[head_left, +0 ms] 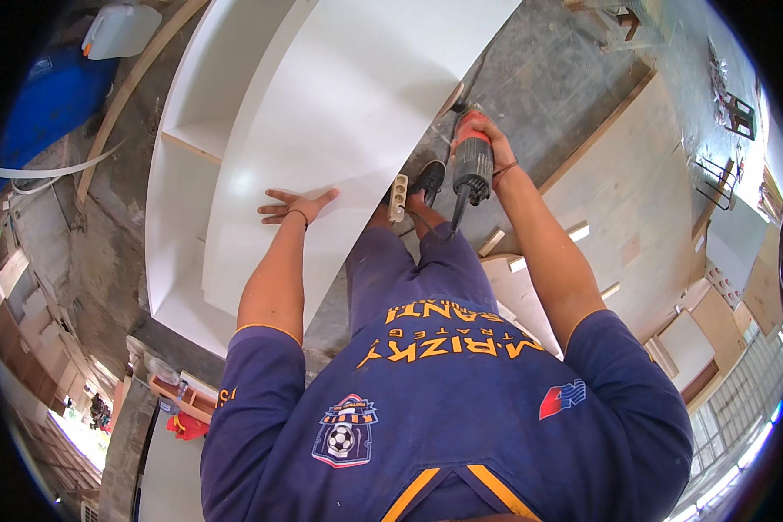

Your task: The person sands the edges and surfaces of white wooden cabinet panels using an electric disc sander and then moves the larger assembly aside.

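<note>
My left hand (297,205) lies with spread fingers on the glossy white top panel (339,113) of a cabinet. In my right hand (489,137) is a red and black angle grinder (473,159), its cord end pointing back toward me. The grinder's round disc (451,100) is at the panel's right edge; whether it touches the edge I cannot tell. Left of the panel, the cabinet's white open compartments (187,187) show, with a bare wood-coloured edge on one divider.
A beige power strip (398,198) hangs or lies beside my legs, close to my black shoe (429,179). Wooden boards (618,174) cover the floor at right. Far left are a blue barrel (65,113), a white jerrycan (120,31) and a curved wooden strip (130,87).
</note>
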The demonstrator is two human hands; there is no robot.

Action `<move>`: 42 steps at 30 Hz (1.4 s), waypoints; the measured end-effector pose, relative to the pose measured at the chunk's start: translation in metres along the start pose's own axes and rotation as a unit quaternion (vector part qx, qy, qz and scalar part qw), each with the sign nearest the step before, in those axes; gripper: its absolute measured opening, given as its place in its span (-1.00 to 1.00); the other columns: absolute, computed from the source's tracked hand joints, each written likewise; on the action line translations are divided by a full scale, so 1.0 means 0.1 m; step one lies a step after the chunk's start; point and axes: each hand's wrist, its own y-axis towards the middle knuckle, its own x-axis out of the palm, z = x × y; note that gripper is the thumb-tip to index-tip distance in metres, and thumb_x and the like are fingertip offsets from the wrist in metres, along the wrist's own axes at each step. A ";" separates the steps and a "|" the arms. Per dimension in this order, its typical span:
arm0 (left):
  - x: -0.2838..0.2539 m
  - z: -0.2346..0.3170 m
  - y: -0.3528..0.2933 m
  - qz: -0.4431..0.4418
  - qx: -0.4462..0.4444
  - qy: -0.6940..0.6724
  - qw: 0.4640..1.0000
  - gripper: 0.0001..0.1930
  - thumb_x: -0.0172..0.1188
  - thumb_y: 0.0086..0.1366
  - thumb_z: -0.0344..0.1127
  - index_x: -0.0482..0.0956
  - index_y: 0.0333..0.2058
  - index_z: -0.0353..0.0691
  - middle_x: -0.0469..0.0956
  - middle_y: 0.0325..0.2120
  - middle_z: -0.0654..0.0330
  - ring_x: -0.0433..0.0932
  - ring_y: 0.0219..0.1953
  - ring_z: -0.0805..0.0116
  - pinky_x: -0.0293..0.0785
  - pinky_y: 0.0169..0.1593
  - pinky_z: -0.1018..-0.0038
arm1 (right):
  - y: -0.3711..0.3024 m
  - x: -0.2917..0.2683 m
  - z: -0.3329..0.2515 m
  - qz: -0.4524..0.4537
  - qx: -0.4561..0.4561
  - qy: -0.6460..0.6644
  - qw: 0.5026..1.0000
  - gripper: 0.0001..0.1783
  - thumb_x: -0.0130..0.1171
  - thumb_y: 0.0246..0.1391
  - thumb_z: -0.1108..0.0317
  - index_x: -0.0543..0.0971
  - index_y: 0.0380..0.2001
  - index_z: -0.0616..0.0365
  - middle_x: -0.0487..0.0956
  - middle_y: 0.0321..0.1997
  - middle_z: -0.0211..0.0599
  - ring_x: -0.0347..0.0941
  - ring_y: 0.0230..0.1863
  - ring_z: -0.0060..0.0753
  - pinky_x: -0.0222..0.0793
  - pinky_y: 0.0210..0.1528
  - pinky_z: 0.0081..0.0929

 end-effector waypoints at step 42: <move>-0.42 2.71 -0.75 0.112 0.187 0.020 0.976 0.64 0.40 -0.60 0.45 -0.61 0.25 -0.16 -0.58 0.22 -0.39 -0.57 0.27 -0.37 -0.37 0.17 -0.33 | -0.35 -0.02 -0.51 0.022 0.122 0.095 0.988 -0.63 0.24 -0.17 0.11 0.42 -0.43 0.18 0.50 -0.53 -0.16 0.51 -0.52 -0.23 0.51 -0.48 -0.28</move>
